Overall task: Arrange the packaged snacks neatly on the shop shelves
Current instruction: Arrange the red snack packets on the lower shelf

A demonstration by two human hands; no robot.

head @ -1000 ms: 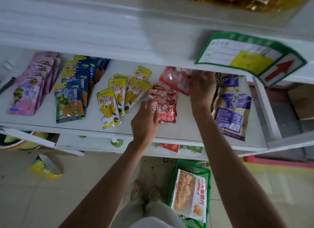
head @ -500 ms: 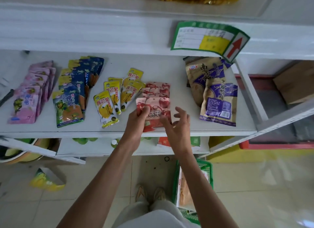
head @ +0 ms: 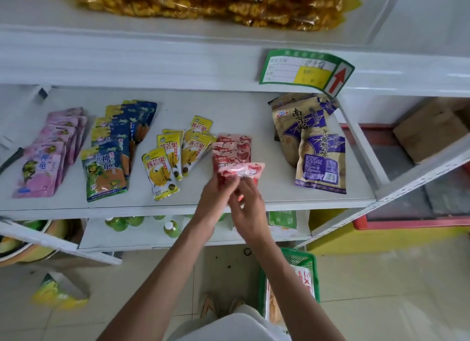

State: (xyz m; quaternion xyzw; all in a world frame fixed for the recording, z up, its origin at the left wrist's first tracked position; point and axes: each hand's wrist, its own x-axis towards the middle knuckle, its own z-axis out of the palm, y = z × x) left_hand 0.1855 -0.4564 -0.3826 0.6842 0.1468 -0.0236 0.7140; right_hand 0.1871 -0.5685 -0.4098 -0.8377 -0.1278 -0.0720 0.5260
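Both my hands, left (head: 216, 201) and right (head: 245, 208), grip a red cherry packet (head: 241, 172) just in front of the red stack (head: 232, 150); shelf (head: 229, 112) mostly sorted, green basket (head: 312, 267) still holds more.

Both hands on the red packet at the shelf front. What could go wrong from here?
1. Red packet is held by left hand and right hand above the red stack; setting it down carelessly may skew that stack.
2. Yellow mango packets lie fanned right beside; a nudge could scatter them.
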